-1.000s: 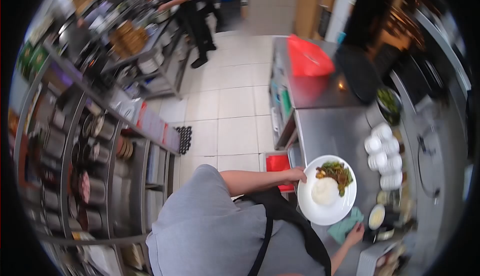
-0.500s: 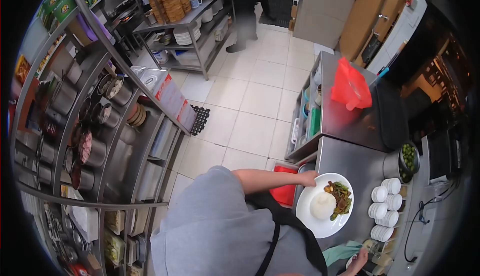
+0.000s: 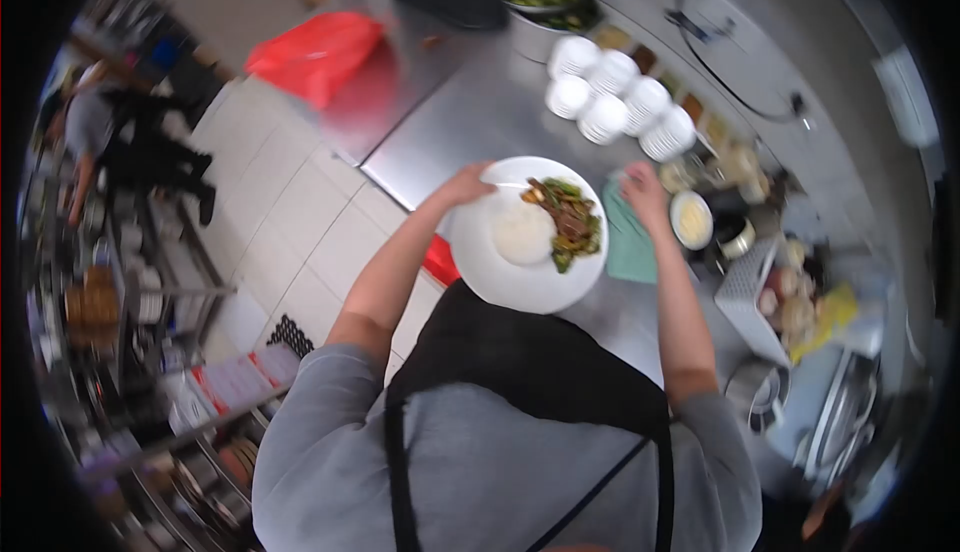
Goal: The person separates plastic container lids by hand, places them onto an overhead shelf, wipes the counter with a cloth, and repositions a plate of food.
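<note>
My left hand [image 3: 468, 184] grips the rim of a round white plate [image 3: 490, 282], held just in front of my apron. On the plate sit a mound of white rice [image 3: 523, 233] and a stir-fry of brown meat and green vegetables [image 3: 572, 224]. To the right of the plate, my right hand [image 3: 643, 192] is closed on the upper end of a green cloth [image 3: 630, 242], which hangs down or lies over the steel counter; its exact contact is unclear. A small bowl with pale yellow contents [image 3: 691, 220] stands beside my right wrist.
Stacks of small white dishes [image 3: 604, 118] and a pot of green vegetables [image 3: 535, 42] line the counter's back. A red plastic bag [image 3: 318, 52] lies on the left counter. A white basket [image 3: 748, 297] stands right. Another person [image 3: 130, 132] bends near shelves far left.
My view has swung right toward the counter. The plate now sits centrally in view, still in my left hand. My right hand and the green cloth have come into fuller view beside it.
</note>
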Tool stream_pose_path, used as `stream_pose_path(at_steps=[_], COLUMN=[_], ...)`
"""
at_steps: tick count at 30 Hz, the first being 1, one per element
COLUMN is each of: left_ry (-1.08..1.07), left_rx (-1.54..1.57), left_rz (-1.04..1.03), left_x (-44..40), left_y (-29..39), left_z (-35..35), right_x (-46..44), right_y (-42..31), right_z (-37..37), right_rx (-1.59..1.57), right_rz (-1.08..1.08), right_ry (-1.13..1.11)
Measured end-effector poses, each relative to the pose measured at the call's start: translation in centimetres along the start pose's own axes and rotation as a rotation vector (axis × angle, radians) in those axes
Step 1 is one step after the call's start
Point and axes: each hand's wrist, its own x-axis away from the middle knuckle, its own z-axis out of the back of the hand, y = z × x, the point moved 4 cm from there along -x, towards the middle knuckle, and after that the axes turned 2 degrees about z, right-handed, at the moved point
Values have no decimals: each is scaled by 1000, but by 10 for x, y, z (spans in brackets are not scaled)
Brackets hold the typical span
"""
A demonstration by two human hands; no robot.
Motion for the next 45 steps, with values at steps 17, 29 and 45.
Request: stream_pose_path(at_steps=[17,29,45], left_ry=[-107,-63,171], left_rx=[189,180,354], left_rz=[40,11,46], left_x=[-15,-19,-26], left_y=[27,18,-19], left_z=[-5,-2,-17], right_x=[-49,-49,101], right_y=[-58,-61,-96], right_z=[-71,-30,127], right_rx=[289,422,648], right_rz=[342,-157,139], right_ry=[-538,-786,153])
